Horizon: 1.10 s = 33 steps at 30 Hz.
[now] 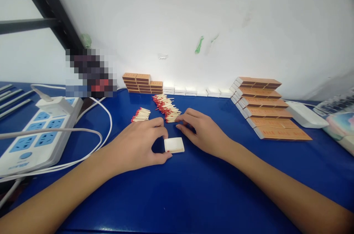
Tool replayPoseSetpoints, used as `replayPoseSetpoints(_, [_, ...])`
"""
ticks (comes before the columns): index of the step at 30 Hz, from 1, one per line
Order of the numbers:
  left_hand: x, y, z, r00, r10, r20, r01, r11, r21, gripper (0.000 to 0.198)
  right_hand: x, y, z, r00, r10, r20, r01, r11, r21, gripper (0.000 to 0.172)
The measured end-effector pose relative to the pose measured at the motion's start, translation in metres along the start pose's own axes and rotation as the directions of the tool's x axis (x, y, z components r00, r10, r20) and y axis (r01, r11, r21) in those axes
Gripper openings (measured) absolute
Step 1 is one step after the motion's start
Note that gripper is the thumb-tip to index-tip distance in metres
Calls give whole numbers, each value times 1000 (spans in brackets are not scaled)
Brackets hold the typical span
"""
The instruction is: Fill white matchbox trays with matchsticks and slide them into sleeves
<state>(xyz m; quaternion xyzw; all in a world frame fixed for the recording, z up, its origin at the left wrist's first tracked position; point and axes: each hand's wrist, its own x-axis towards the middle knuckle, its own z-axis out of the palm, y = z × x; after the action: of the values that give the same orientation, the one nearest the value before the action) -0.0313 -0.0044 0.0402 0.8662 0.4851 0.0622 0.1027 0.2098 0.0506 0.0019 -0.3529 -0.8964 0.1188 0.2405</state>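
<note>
- Left hand (135, 145): curled into a loose C, thumb and finger on the left end of a little white box (174, 144) sitting flat on the table (177, 193).
- Right hand (203, 131): half curled, fingertips right at the edge of the big match pile (166, 108). Can't tell if it's got a match.
- Smaller match pile (141, 115) is just beyond the left hand.
- Orange boxes (272, 112) are stacked in steps off to the right hand's right.
</note>
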Motion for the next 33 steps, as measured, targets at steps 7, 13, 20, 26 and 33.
replayPoseSetpoints(7, [0, 0, -3, 998, -51, 29, 52, 998, -48, 33, 4, 8, 10, 1000, -10, 7, 10, 996, -92, 11])
replayPoseSetpoints(13, [0, -5, -4, 999, -41, 27, 42, 999, -34, 31, 3, 7, 9, 1000, 25, 7, -24, 993, -113, 9])
replayPoseSetpoints(20, [1, -8, -6, 999, -37, 33, 38, 999, -38, 30, 0, 10, 5, 997, 52, 53, -46, 992, -115, 11])
replayPoseSetpoints(26, [2, -8, -7, 999, -39, 29, 39, 999, 0, 30, 1, 8, 6, 999, -5, 54, 9, 997, -79, 7])
replayPoseSetpoints(33, [2, -9, -8, 998, -49, 34, 48, 999, 15, 30, 0, 10, 3, 994, 27, 104, -13, 991, -131, 8])
